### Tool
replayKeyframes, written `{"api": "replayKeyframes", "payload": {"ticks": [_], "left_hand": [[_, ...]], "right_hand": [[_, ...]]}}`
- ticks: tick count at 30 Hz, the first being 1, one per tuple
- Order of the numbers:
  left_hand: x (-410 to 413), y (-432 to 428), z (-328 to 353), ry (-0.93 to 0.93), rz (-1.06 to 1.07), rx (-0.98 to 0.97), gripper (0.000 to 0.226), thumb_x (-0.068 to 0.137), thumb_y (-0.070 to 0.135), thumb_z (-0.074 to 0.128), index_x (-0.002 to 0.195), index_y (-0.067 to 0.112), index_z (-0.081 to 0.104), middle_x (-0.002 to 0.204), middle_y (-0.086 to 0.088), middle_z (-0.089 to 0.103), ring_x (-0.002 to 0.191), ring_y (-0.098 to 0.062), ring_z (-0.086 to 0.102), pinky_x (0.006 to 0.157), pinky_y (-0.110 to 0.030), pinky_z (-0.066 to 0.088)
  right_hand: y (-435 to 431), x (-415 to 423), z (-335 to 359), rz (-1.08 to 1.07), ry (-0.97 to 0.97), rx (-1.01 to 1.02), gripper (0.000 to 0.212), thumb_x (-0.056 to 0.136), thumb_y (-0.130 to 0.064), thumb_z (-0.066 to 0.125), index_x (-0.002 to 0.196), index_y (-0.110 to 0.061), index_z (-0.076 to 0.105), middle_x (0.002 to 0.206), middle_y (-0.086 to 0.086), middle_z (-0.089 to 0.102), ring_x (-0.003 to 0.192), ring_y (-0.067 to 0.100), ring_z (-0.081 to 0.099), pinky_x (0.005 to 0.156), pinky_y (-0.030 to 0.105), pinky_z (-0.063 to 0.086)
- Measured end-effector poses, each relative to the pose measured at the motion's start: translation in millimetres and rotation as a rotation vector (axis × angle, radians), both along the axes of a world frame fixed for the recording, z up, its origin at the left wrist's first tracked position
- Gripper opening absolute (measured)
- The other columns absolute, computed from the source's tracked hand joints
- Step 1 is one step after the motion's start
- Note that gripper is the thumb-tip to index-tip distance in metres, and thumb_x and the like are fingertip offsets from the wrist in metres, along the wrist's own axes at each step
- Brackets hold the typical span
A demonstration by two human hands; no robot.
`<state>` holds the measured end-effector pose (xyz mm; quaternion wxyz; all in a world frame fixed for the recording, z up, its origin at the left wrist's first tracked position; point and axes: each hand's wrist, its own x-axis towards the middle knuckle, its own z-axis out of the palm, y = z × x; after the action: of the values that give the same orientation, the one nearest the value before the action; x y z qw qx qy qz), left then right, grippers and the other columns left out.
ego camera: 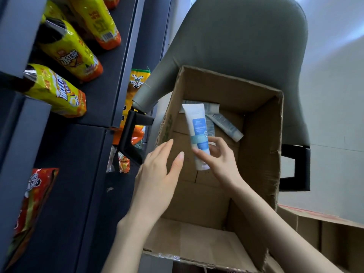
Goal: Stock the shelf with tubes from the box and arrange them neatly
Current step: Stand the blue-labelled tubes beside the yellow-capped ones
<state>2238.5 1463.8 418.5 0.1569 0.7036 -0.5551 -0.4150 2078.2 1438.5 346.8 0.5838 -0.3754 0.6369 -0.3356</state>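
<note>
One white tube (197, 123) (blue label) pinched in the right hand (221, 162) inside the box (260, 138); left hand (157, 174) flat, holding nothing.

Dark shelf (116, 79), upper board: four yellow-and-orange labelled bottles (69, 54), set in a row.
Lower board (78, 174): one red snack bag (31, 203) at its left end.
Grey chair (246, 46): one open cardboard box (260, 138) between the black armrests; seat hidden beneath it.

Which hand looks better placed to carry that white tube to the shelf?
Right, probably: the right hand grips the white tube over the box. The left hand is open and empty, though nearer the shelf.
</note>
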Motion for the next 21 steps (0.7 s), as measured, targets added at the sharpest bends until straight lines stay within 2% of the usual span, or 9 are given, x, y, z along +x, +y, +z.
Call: {"api": "replayKeyframes", "payload": {"ticks": [2,5,7,9,12,14,17,19,21], "left_hand": [[-8.6,-1.2,-1.5,0.080,0.043,0.000,0.051,0.094,0.043,0.045,0.142,0.025,0.042,0.145,0.010,0.045,0.134,-0.006,0.037,0.111,-0.033,0.032],[-19.2,-0.2,-4.3,0.153,0.113,-0.035,0.037,0.094,0.037,0.051,0.129,0.025,0.055,0.123,0.007,0.062,0.115,-0.009,0.055,0.094,-0.028,0.046],[-23.8,2.1,-5.5,0.209,0.193,-0.066,0.026,0.094,0.031,0.054,0.118,0.024,0.060,0.109,0.010,0.067,0.103,-0.005,0.061,0.084,-0.024,0.050],[-27.1,3.9,-6.6,0.291,0.271,-0.068,0.020,0.093,0.023,0.058,0.112,0.020,0.061,0.105,0.009,0.069,0.100,-0.003,0.064,0.082,-0.023,0.051],[-30.2,2.2,-7.7,0.391,0.356,-0.071,0.018,0.088,0.017,0.065,0.104,0.024,0.061,0.100,0.009,0.070,0.091,0.002,0.066,0.075,-0.017,0.052],[-31.8,-1.3,-9.1,0.404,0.376,-0.058,0.019,0.085,0.019,0.069,0.099,0.027,0.061,0.096,0.008,0.071,0.088,0.000,0.067,0.074,-0.020,0.053],[-31.4,-5.7,-11.2,0.473,0.400,-0.022,0.018,0.083,0.016,0.071,0.099,0.022,0.064,0.094,0.004,0.073,0.088,-0.006,0.069,0.075,-0.025,0.055],[-27.3,-7.5,-11.9,0.528,0.426,-0.012,0.017,0.084,0.014,0.069,0.097,0.023,0.064,0.092,0.005,0.073,0.087,-0.006,0.069,0.073,-0.022,0.055],[-20.7,-9.1,-12.8,0.554,0.459,-0.005,0.015,0.084,0.014,0.068,0.095,0.023,0.064,0.091,0.007,0.073,0.087,-0.006,0.069,0.074,-0.021,0.055]], "right_hand": [[7.9,2.4,14.6,0.048,-0.005,-0.072,0.035,0.077,-0.016,0.078,0.106,-0.018,0.059,0.105,-0.003,0.070,0.095,0.003,0.067,0.078,0.016,0.052],[19.3,9.0,23.5,0.084,-0.034,-0.134,0.037,0.077,-0.012,0.077,0.110,-0.015,0.060,0.107,-0.002,0.070,0.100,0.009,0.066,0.086,0.025,0.053],[25.7,13.6,24.9,0.071,-0.068,-0.144,0.039,0.079,-0.010,0.076,0.113,-0.013,0.059,0.108,-0.002,0.070,0.101,0.009,0.066,0.084,0.025,0.054],[30.6,16.6,25.4,0.051,-0.098,-0.150,0.040,0.079,-0.010,0.075,0.115,-0.016,0.057,0.109,-0.002,0.070,0.101,0.011,0.067,0.078,0.021,0.054],[36.8,18.4,25.4,0.043,-0.106,-0.169,0.040,0.080,-0.016,0.073,0.115,-0.021,0.055,0.111,-0.005,0.069,0.102,0.011,0.066,0.079,0.022,0.053],[41.0,18.6,25.3,0.055,-0.130,-0.172,0.040,0.081,-0.020,0.072,0.116,-0.024,0.053,0.113,-0.006,0.067,0.104,0.012,0.065,0.079,0.023,0.053],[41.7,14.1,25.7,0.125,-0.190,-0.147,0.045,0.082,-0.026,0.071,0.121,-0.025,0.050,0.119,-0.009,0.064,0.110,0.010,0.062,0.081,0.019,0.051],[38.7,7.7,24.5,0.231,-0.209,-0.106,0.051,0.084,-0.033,0.069,0.130,-0.025,0.047,0.126,-0.012,0.060,0.117,0.008,0.057,0.088,0.021,0.050],[33.9,-0.6,19.0,0.338,-0.131,-0.076,0.051,0.088,-0.043,0.062,0.133,-0.024,0.049,0.131,-0.012,0.057,0.122,0.004,0.052,0.098,0.024,0.045]]}}
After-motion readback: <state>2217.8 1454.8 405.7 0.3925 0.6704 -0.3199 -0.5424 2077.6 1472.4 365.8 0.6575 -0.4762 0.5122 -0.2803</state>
